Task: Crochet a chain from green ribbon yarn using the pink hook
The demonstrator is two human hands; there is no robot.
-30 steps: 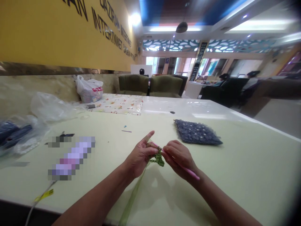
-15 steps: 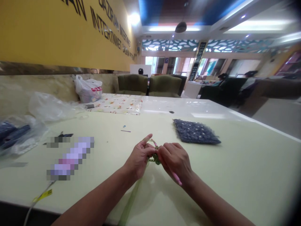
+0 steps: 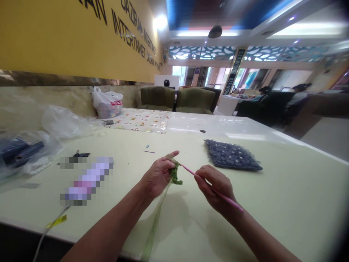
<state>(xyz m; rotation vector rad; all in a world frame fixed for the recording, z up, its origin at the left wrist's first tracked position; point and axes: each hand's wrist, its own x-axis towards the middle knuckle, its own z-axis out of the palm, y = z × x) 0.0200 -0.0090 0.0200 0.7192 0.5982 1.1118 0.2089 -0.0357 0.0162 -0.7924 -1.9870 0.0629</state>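
Observation:
My left hand (image 3: 159,174) pinches a small piece of green crochet work (image 3: 175,174), with its index finger stretched out above. A sheer green ribbon yarn (image 3: 154,225) runs from the piece down to the front edge of the table. Held in my closed right hand (image 3: 214,187) is a pink crochet hook (image 3: 229,201); its tip meets the top of the green piece. Beyond my right hand lies a dark blue-grey crocheted piece with pearl-like beads (image 3: 231,154), flat on the table.
On the pale table (image 3: 286,203) lie a thin needle-like stick (image 3: 149,151), a small blue clip (image 3: 147,146) and a blurred-out purple object (image 3: 89,178) with a cable. Plastic bags (image 3: 68,122) line the left side. Armchairs (image 3: 192,100) and seated people are farther back.
My right hand has moved right and away from my left, drawing the hook outward so its shaft shows. More of the green piece is visible. The view has shifted slightly left.

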